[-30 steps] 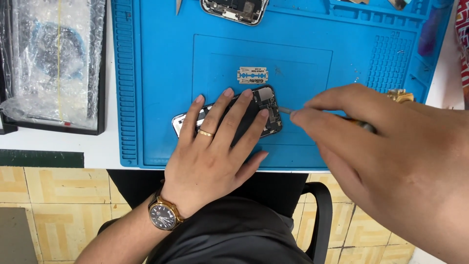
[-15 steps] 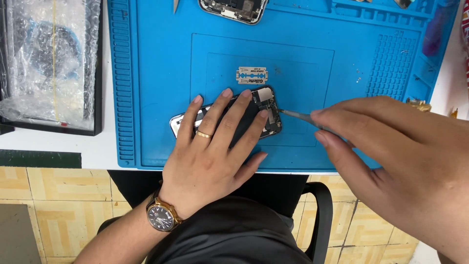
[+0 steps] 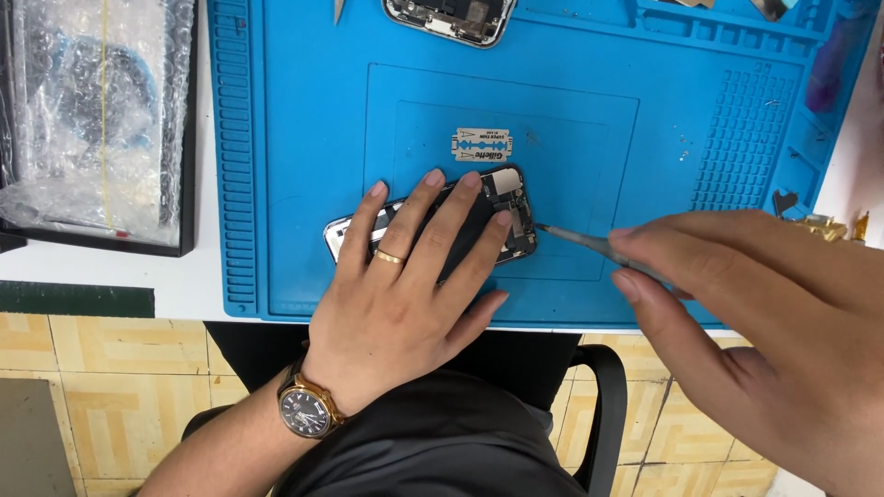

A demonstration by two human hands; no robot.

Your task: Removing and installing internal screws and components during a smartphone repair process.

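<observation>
Pressing flat with fingers spread, the left hand (image 3: 405,294) pins an opened phone (image 3: 502,207) to the blue mat (image 3: 295,184), which covers the surface. The hand is open, palm down, not curled around anything; a ring sits on one finger and a watch (image 3: 306,411) on the wrist. The right hand (image 3: 737,313) is pinched shut on a thin metal tool (image 3: 589,244), held between thumb and fingertips.

Counted: two hands, one tool, and two opened phones, the one under the left hand and a second phone (image 3: 451,17) at the mat's far edge, well beyond the fingertips and partly cut off by the frame. One razor blade (image 3: 482,144) lies just beyond the left fingertips, apart from the pinned phone.

The pinned phone's long axis runs crosswise, from beneath the left hand toward the right hand, tilted slightly away. The tool's long axis also lies crosswise; its tip points at the phone's exposed end, reaching its edge. A tray of bubble wrap (image 3: 92,110) sits far out past the left hand.
</observation>
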